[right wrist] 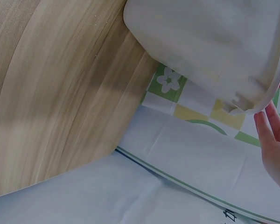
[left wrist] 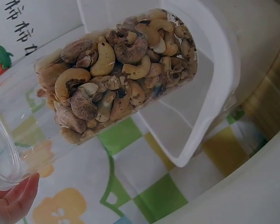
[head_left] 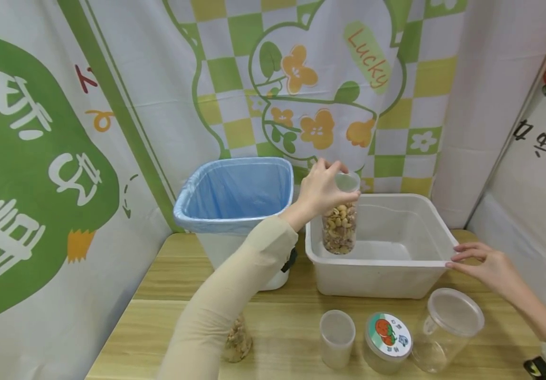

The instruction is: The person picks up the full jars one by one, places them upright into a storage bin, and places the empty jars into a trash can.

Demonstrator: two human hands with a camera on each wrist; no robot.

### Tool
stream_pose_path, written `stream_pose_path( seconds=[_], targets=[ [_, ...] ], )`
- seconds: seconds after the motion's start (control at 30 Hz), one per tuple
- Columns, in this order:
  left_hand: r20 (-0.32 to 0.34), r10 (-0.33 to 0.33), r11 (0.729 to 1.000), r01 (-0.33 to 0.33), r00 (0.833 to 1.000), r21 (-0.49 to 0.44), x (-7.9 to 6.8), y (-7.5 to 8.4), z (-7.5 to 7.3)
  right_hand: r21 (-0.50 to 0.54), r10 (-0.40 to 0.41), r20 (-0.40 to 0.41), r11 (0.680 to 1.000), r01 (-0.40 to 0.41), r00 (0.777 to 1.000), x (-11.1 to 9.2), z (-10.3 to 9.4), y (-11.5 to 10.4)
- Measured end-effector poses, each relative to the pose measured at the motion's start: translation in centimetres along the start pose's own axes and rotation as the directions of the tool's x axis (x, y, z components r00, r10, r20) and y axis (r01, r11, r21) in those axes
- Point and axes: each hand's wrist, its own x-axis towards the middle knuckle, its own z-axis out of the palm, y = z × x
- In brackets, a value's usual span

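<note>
My left hand (head_left: 322, 187) grips a clear plastic jar (head_left: 347, 182) near its top rim. Cashew nuts (left wrist: 112, 70), many with brown skins, fill the jar's lower part. In the head view the jar hangs upright over the left side of a white plastic tub (head_left: 377, 279). Fingertips of that hand show at the jar's rim in the left wrist view. At the tub's front right corner, my right hand (head_left: 486, 266) pinches the rim between thumb and fingers. The right wrist view has this hand (right wrist: 275, 135) at the tub's corner (right wrist: 252, 98).
A bin with a blue liner (head_left: 235, 219) stands left of the tub. In front are a small translucent cup (head_left: 337, 340), a round container with a tomato-printed lid (head_left: 389, 338) and a clear lidded jar (head_left: 453, 322). My left sleeve partly hides another nut-filled jar (head_left: 238, 343).
</note>
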Motion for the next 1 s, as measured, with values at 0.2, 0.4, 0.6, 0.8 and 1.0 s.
stream_pose_path(
  seconds=[0.2,0.4,0.6,0.8,1.0],
  targets=[
    [0.037,-0.012,1.000,0.011,0.999,0.008,0.9,-0.5,2.0,-0.005,-0.021,0.008,1.000,0.021,1.000,0.2,-0.1,0.0],
    [0.114,-0.027,0.999,0.024,0.993,0.023,2.0,-0.9,3.5,0.017,0.005,0.044,1.000,-0.006,0.999,0.1,0.0,0.0],
    [0.175,0.002,0.999,-0.008,0.985,0.033,3.1,-1.4,4.7,0.054,0.002,0.060,0.999,-0.005,0.998,0.1,0.1,0.1],
    [0.216,0.025,1.000,-0.026,0.976,0.002,3.5,-2.2,5.8,0.115,-0.020,0.050,0.993,0.014,0.999,0.0,0.5,0.3],
    [0.248,0.028,1.000,-0.029,0.968,-0.001,3.5,-2.8,6.9,0.128,-0.027,0.031,0.992,0.023,0.999,0.0,0.4,0.3]
  ],
)
